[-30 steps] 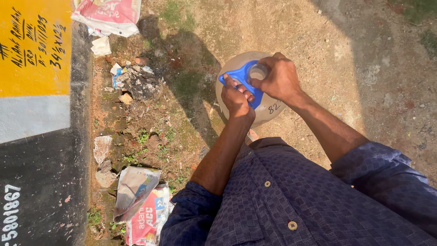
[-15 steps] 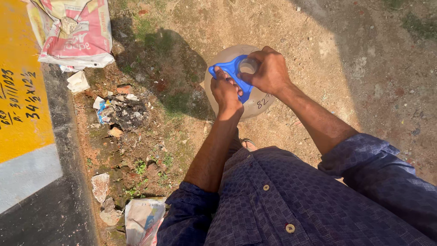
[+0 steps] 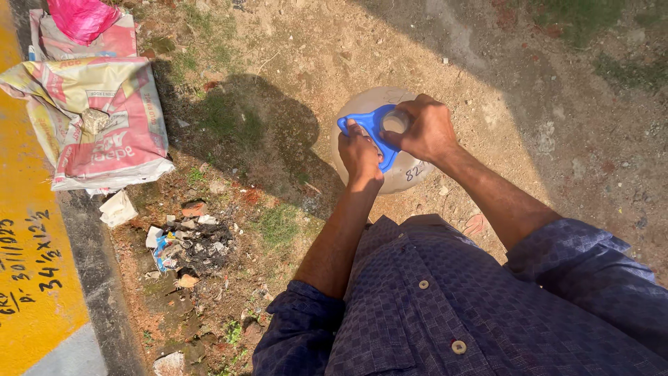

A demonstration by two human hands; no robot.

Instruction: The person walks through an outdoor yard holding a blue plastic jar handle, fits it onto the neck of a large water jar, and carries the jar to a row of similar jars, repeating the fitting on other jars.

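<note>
A large pale translucent water jug (image 3: 407,174) stands upright on bare sandy ground in front of me, seen from above. A blue plastic handle (image 3: 379,124) sits around its neck, and the round mouth shows between my hands. My left hand (image 3: 360,154) grips the left end of the blue handle. My right hand (image 3: 426,129) is closed over the neck and the handle's right side. Dark blue checked sleeves and shirt fill the lower frame.
Printed pink and white sacks (image 3: 97,125) lie at the upper left, with a pink bag (image 3: 80,17) on top. A yellow and grey painted wall (image 3: 35,264) runs down the left edge. Litter and ash (image 3: 191,247) lie among grass tufts beside it.
The view has shifted, so the sacks and wall slid down and left. Both hands have stayed on the jug's blue handle and neck.
</note>
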